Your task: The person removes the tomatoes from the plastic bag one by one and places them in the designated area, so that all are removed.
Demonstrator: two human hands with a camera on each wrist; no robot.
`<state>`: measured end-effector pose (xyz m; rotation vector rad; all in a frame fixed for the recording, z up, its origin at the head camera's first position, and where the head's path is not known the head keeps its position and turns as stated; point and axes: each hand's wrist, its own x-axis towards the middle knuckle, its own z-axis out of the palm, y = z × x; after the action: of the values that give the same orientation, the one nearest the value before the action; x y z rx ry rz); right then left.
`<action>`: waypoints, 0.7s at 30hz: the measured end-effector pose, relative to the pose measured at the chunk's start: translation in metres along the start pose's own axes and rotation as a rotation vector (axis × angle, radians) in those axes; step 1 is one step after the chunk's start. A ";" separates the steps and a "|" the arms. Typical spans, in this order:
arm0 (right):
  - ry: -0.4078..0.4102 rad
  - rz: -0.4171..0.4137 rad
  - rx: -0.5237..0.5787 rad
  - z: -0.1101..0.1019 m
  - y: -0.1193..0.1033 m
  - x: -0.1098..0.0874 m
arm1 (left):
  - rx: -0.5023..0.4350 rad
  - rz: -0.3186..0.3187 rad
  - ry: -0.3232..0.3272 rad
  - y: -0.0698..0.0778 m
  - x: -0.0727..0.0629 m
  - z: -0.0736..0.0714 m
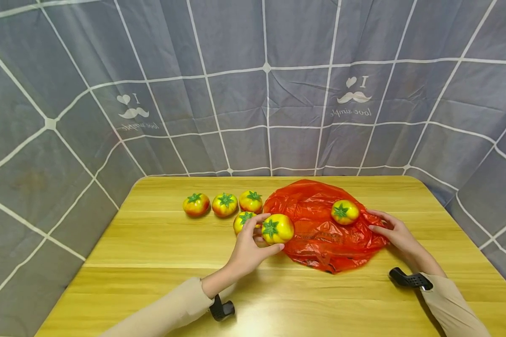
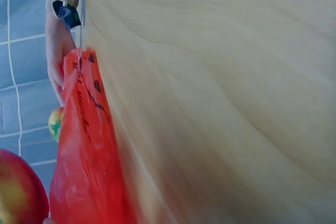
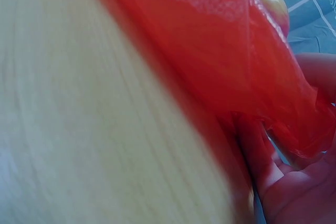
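My left hand (image 1: pixel 249 249) holds a glossy yellow and red tomato (image 1: pixel 283 228) with a green leafy top, thumb below and fingers around its far side. The fruit hangs over the left edge of a crumpled red plastic bag (image 1: pixel 309 206). In the left wrist view, part of that tomato (image 2: pixel 20 190) shows at the lower left corner. My right hand (image 1: pixel 398 232) grips the bag's right edge; in the right wrist view, red film (image 3: pixel 210 51) lies between thumb and fingers. Another tomato (image 1: pixel 351 213) sits on the bag near the right fingertips.
To the left of the bag, several similar tomatoes (image 1: pixel 196 205) stand on the wooden table (image 1: pixel 160 252), one partly hidden behind my left hand. A grey curtain (image 1: pixel 240 103) with white lines hangs behind the table. A black band is on each wrist.
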<state>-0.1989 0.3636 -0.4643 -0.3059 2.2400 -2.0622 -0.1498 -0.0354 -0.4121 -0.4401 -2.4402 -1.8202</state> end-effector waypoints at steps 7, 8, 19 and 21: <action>-0.001 0.006 -0.013 -0.001 -0.002 0.000 | 0.033 -0.030 0.055 -0.009 -0.009 -0.021; 0.003 0.009 -0.023 -0.002 -0.002 0.000 | 0.043 -0.040 0.061 -0.011 -0.010 -0.024; 0.044 0.007 -0.195 -0.003 -0.001 -0.001 | 0.110 -0.126 0.152 -0.016 -0.016 -0.068; 0.044 0.007 -0.195 -0.003 -0.001 -0.001 | 0.120 -0.136 0.164 -0.017 -0.017 -0.076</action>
<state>-0.1985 0.3669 -0.4633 -0.2668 2.4689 -1.8679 -0.1465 -0.1149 -0.4090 -0.1132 -2.5017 -1.6690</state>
